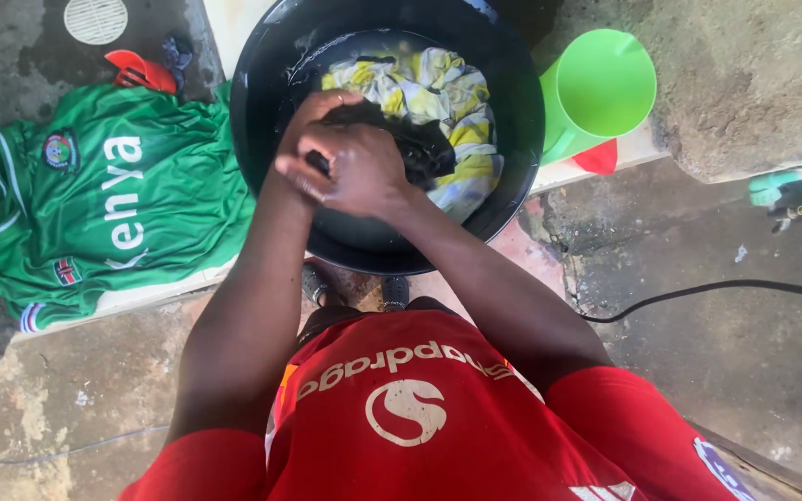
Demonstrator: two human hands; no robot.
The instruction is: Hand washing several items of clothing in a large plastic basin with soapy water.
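Observation:
A round black basin (262,74) stands on a low ledge in front of me, holding water and wet laundry. Both my hands are inside it. My right hand (359,172) lies on top, closed around a dark wet cloth (424,148). My left hand (313,116) is partly hidden under the right one and grips the same dark cloth. Behind the hands a yellow, white and grey patterned cloth (438,88) lies soaking in the basin.
A green sports jersey (104,204) is spread on the ledge left of the basin. A bright green plastic jug (601,88) stands to its right, with a red item (598,158) below. A black cable (726,289) crosses the rough concrete floor at right. A round drain cover (95,19) sits top left.

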